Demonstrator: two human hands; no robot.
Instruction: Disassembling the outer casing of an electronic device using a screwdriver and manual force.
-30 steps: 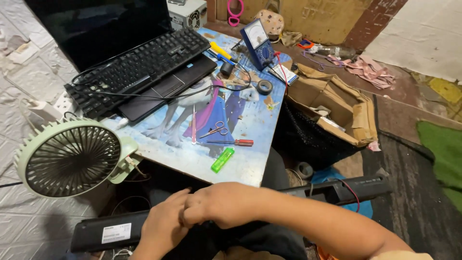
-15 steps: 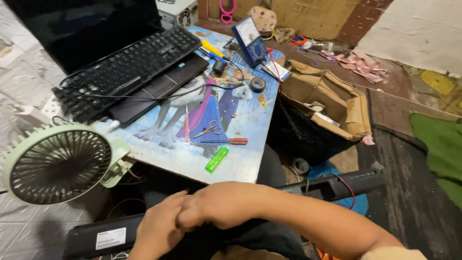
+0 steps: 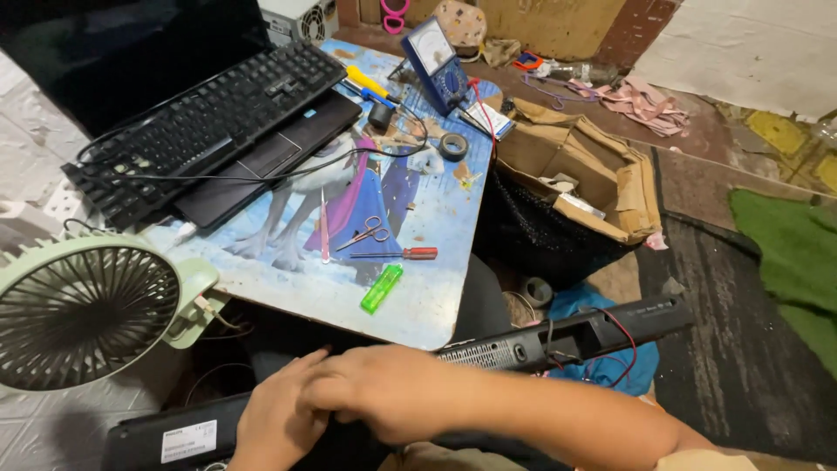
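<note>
- While both hands meet at bottom centre, the right hand (image 3: pixel 392 401) overlaps the left hand (image 3: pixel 275 423) atop a long black soundbar (image 3: pixel 558 336).
- Fingers curl narrow; what they grip, I cannot tell.
- Judged step: working its middle; next calls for a steady hold.

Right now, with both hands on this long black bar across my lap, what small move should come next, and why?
Probably lift the right hand off the left hand and reach for the red-handled screwdriver. Both hands are stacked on the middle of the long black bar, holding no tool, red and black wires hang loose from it, and the screwdriver lies near the table edge, beside the scissors and green lighter.
</note>
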